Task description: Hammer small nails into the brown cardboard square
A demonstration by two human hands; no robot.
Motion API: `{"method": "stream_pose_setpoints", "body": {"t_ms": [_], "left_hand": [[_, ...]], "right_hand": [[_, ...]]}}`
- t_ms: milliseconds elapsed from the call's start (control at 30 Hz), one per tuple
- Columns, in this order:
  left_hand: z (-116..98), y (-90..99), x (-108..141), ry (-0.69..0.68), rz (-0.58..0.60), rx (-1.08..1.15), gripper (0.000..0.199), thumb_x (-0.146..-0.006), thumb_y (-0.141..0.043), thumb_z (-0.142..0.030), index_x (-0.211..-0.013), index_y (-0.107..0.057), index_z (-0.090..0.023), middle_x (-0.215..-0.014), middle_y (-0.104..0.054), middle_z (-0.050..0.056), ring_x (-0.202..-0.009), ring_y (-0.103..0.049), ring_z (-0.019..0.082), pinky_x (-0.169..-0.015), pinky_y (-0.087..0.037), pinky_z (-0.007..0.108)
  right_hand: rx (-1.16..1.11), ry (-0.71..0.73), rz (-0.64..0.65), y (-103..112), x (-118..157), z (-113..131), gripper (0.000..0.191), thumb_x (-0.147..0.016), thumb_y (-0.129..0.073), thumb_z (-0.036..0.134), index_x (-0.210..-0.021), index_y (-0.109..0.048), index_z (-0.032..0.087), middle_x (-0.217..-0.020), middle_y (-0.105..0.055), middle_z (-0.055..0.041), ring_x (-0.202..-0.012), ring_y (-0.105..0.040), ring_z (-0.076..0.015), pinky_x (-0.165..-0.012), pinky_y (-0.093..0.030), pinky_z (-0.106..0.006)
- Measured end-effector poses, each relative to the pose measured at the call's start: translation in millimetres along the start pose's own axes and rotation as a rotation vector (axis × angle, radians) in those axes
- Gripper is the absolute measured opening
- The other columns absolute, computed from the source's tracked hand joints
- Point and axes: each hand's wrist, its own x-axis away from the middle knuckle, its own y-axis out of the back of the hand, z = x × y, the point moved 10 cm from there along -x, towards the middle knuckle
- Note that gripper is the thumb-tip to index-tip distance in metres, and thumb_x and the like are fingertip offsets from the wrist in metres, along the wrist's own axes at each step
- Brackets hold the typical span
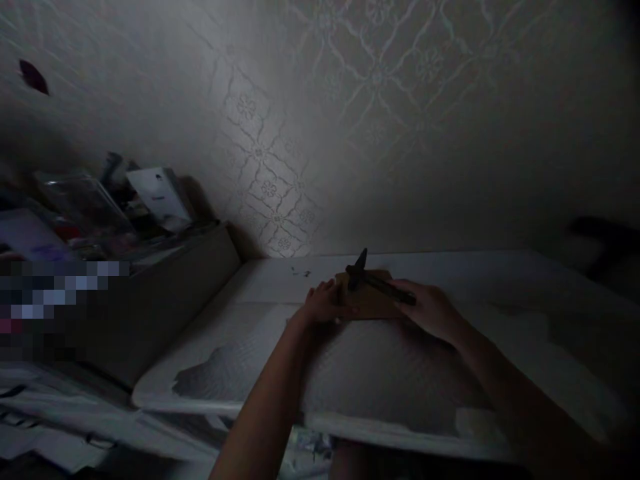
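Right hand (pixel 431 305) clamped on hammer (pixel 384 287), head over brown board (pixel 373 307) near table's (pixel 273 285) far edge. Left hand (pixel 323 305) spread at board's left edge, hands apart. Setup looks done; I can't tell what's left.

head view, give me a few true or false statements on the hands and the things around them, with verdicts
1. The bare right hand holds the dark hammer-shaped tool by its handle. True.
2. The bare left hand grips the tool's head. False: it is at the left edge of the flat, brown rectangular board.
3. The tool's head shows toward the left side of the board. True.
4. The small dark bits on the white table lie right of the board. False: they lie to its left.
5. The pale wall is plain. False: it has a flowered lattice pattern.
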Motion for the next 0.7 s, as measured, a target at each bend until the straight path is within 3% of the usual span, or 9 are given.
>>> {"method": "stream_pose_setpoints", "body": {"t_ms": [700], "left_hand": [[-0.4,-0.5,-0.4,-0.011,-0.002,-0.015,0.089,-0.075,-0.047,-0.074,-0.146,-0.027,-0.024,-0.156,-0.021,0.012,-0.143,-0.018,0.031,-0.113,-0.016,0.050]], "right_hand": [[-0.017,-0.005,0.017,-1.2,0.0,0.1,0.044,-0.076,-0.054,0.012,-0.116,-0.064,0.025,-0.111,-0.070,-0.0028,-0.099,-0.066,-0.0218,-0.087,-0.051,-0.033]]}}
